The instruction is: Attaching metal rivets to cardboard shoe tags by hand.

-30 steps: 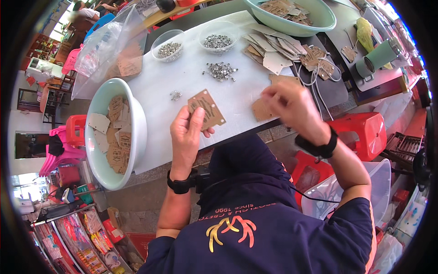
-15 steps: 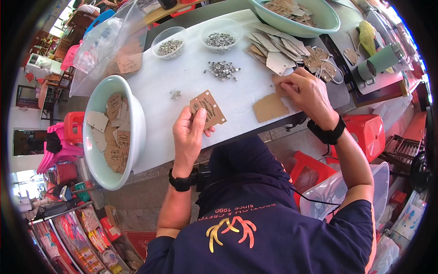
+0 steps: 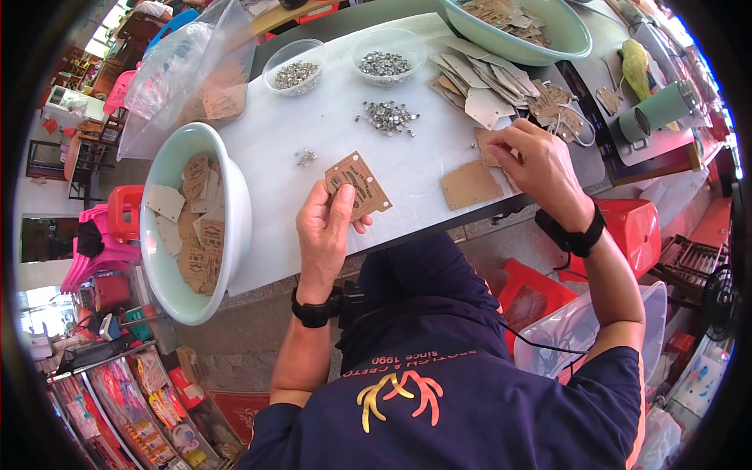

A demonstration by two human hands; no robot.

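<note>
My left hand (image 3: 325, 231) holds a brown printed cardboard tag (image 3: 358, 186) by its lower edge, just above the white table (image 3: 337, 133). My right hand (image 3: 539, 166) reaches to the right side of the table, its fingers pinched on a brown tag (image 3: 487, 149) at the edge of a heap of tags with strings (image 3: 552, 102). A plain brown card (image 3: 471, 185) lies flat just left of that hand. A loose pile of small metal eyelets (image 3: 388, 117) sits on the table beyond the held tag.
A pale green bowl of tags (image 3: 192, 227) stands at the left edge, another (image 3: 521, 23) at the far right. Two clear bowls of eyelets (image 3: 294, 66) (image 3: 385, 55) sit at the back. A stack of tags (image 3: 478, 86), a plastic bag (image 3: 188, 70), red stools (image 3: 634, 227).
My right hand moved from above the plain card out to the right and down onto the heap of tags. The left hand kept the printed tag nearly still.
</note>
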